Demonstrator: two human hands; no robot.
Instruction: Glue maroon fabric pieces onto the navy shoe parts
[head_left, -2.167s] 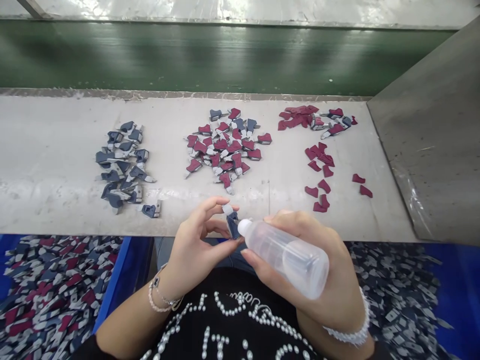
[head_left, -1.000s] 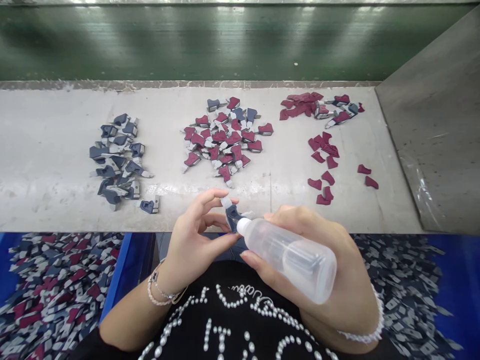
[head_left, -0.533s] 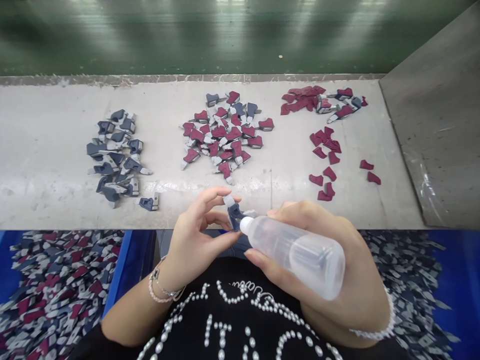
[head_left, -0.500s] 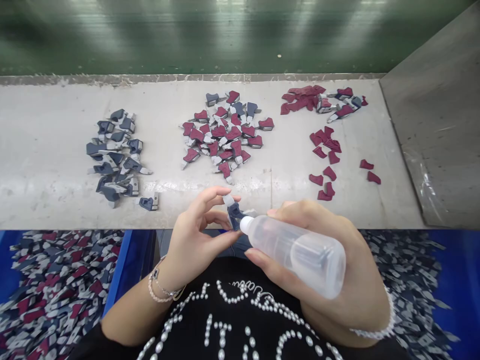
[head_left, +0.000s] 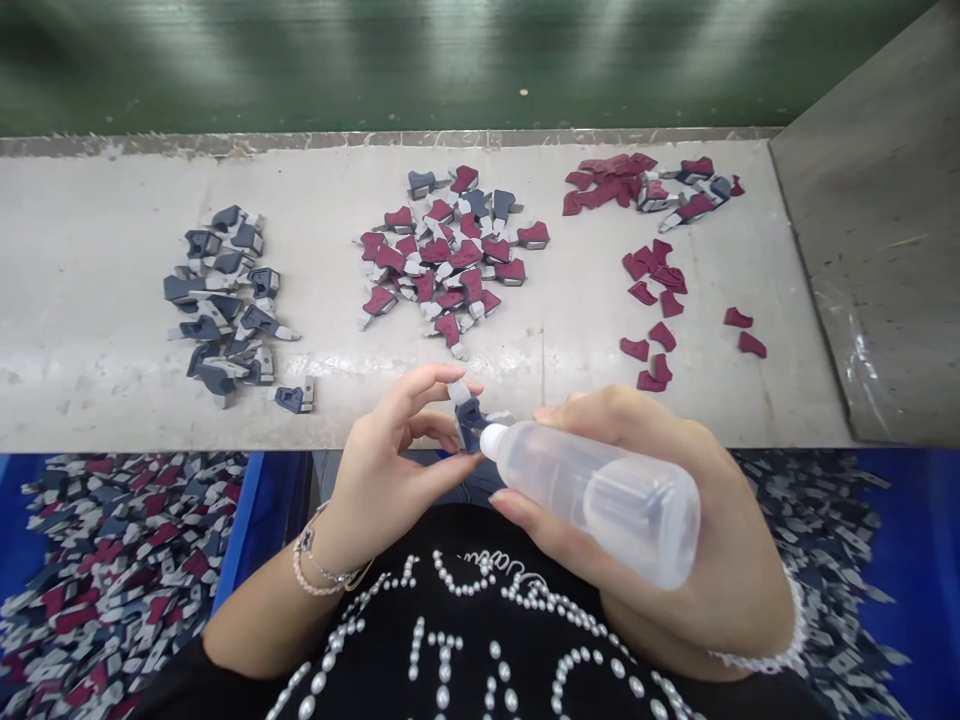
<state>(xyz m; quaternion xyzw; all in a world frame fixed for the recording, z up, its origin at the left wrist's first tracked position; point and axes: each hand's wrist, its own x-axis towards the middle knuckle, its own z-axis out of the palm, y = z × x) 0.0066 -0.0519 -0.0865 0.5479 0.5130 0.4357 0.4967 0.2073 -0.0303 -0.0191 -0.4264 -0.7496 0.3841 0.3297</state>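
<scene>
My left hand [head_left: 401, 455] pinches a small navy and grey plastic part [head_left: 469, 418] between thumb and fingers, just over the table's front edge. Wrapped round a translucent squeeze bottle [head_left: 600, 495] is my right hand [head_left: 675, 480]. The bottle lies tilted, its white nozzle tip at the recess of the navy part; whether they touch I cannot tell. Beyond my hands sits a pile of parts with maroon faces [head_left: 442, 255]. To its left is a group of navy and grey parts [head_left: 225, 300] with open recesses. Loose maroon pieces [head_left: 652, 275] lie scattered on the right.
The pale worktable [head_left: 90, 330] meets a green wall [head_left: 300, 70] at the back. A metal panel [head_left: 885, 230] rises on the right. Below the front edge, a blue bin [head_left: 251, 520] at left holds mixed parts, and another blue bin [head_left: 922, 550] at right holds navy and grey ones.
The view has shifted slightly, moving the table and piles a little up in the picture. Both hands keep their hold, with the nozzle still at the navy part.
</scene>
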